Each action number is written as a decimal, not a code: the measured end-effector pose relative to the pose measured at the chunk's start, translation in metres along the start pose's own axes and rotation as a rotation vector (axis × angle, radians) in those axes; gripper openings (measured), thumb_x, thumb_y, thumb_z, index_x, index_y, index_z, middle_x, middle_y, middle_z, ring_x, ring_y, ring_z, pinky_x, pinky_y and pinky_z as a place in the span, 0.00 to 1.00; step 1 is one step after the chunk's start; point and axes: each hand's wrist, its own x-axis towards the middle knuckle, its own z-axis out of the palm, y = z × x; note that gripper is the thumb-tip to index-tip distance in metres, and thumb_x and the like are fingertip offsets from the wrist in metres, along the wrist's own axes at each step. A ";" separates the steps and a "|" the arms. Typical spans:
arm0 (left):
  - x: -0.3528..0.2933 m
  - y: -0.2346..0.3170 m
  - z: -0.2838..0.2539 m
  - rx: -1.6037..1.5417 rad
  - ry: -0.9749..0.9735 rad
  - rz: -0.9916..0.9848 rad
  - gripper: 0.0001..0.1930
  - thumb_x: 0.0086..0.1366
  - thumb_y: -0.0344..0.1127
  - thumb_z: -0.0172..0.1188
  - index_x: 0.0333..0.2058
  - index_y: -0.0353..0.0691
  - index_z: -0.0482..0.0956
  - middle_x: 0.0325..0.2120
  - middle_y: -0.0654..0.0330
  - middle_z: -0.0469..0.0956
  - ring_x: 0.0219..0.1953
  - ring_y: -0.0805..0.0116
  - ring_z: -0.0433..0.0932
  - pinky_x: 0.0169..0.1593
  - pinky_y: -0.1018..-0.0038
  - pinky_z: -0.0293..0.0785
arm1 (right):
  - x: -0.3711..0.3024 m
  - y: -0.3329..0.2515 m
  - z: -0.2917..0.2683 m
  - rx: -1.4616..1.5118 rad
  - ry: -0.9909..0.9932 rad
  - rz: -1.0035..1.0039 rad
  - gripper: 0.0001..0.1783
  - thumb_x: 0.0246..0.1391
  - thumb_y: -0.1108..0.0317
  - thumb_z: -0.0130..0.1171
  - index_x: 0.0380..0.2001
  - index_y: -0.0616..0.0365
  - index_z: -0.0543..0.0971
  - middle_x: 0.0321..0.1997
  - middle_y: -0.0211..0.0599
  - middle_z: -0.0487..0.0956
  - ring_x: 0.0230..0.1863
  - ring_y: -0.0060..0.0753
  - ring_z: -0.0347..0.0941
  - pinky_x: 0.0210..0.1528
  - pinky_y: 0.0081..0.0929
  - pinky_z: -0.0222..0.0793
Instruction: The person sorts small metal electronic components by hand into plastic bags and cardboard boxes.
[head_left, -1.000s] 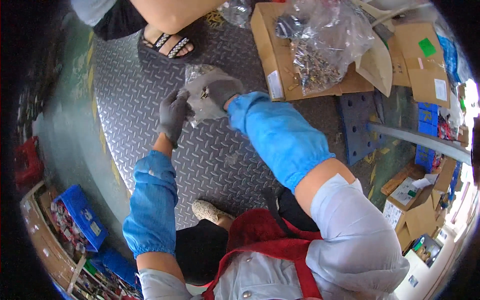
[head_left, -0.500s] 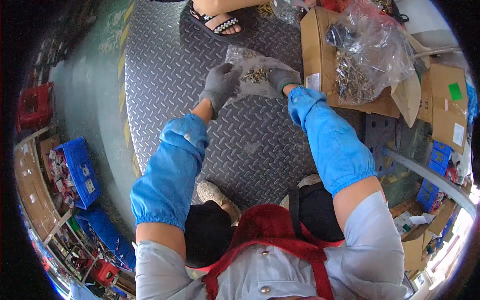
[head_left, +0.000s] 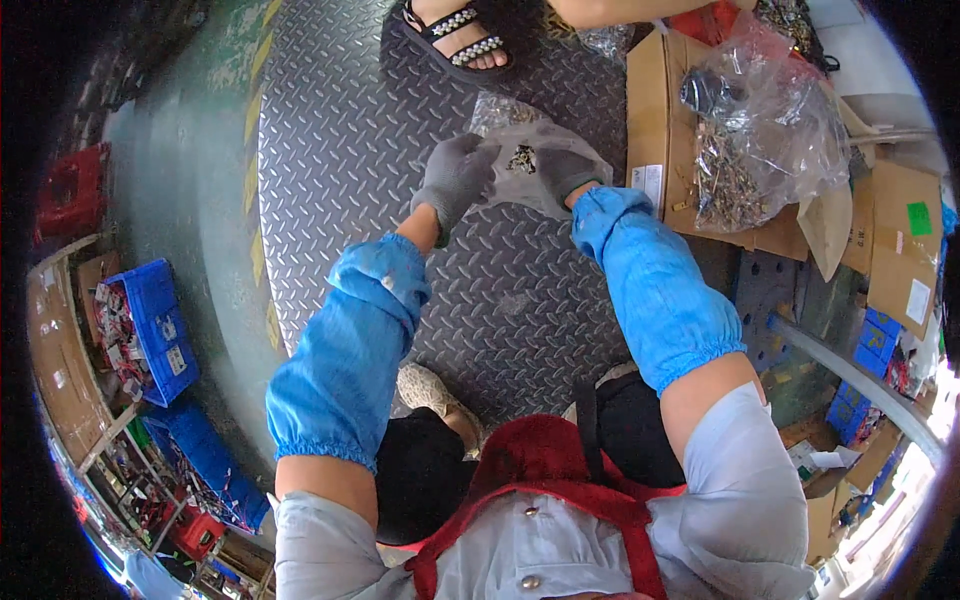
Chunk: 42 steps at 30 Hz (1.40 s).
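My left hand [head_left: 457,182], in a grey glove, grips the left side of a clear plastic bag [head_left: 512,187] low over the metal plate. Across from it my right hand [head_left: 564,176], gloved the same way, is closed on the bag's right side. Between the two hands a small dark clump of metal parts [head_left: 521,158] shows in the bag; their exact kind is too small to tell. Just beyond lies more clear plastic [head_left: 500,112]. Some of my fingers are hidden by the gloves' backs and the film.
Diamond-patterned metal plate [head_left: 510,290] spreads beneath my hands. An open cardboard box [head_left: 648,110] stands right, with a clear bag of metal pieces [head_left: 735,180] over its edge. Another person's sandalled foot [head_left: 460,40] rests ahead. Blue bins [head_left: 158,330] line the left.
My hands have come closer together, and the loose parts have gathered into a tighter clump. The other person's bare limb now reaches in farther right at the top. The whole view has shifted slightly.
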 end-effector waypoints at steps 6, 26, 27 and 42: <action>-0.005 -0.007 -0.001 0.017 0.039 -0.011 0.15 0.60 0.41 0.54 0.33 0.32 0.74 0.19 0.62 0.72 0.18 0.73 0.72 0.20 0.75 0.71 | 0.003 -0.011 0.004 0.011 0.097 -0.193 0.18 0.56 0.61 0.43 0.47 0.51 0.74 0.51 0.41 0.73 0.52 0.39 0.69 0.54 0.31 0.63; 0.013 -0.019 0.007 0.198 0.030 0.091 0.18 0.61 0.43 0.53 0.39 0.32 0.75 0.21 0.61 0.74 0.19 0.73 0.73 0.20 0.75 0.70 | 0.000 0.022 -0.010 1.762 -0.278 0.316 0.18 0.55 0.67 0.40 0.46 0.58 0.74 0.43 0.42 0.77 0.41 0.37 0.75 0.46 0.30 0.71; 0.011 -0.020 0.005 0.204 0.044 0.079 0.18 0.62 0.43 0.53 0.39 0.31 0.75 0.21 0.60 0.74 0.19 0.73 0.72 0.20 0.75 0.70 | 0.007 0.027 0.002 1.743 -0.326 0.531 0.19 0.56 0.65 0.40 0.47 0.57 0.73 0.45 0.42 0.76 0.43 0.40 0.74 0.48 0.33 0.70; 0.009 0.003 0.044 0.016 -0.045 0.017 0.17 0.60 0.42 0.53 0.35 0.31 0.77 0.22 0.55 0.77 0.22 0.69 0.78 0.24 0.71 0.74 | -0.009 0.067 0.037 -0.024 -0.028 0.222 0.24 0.51 0.48 0.46 0.41 0.52 0.78 0.46 0.44 0.76 0.47 0.46 0.72 0.48 0.41 0.65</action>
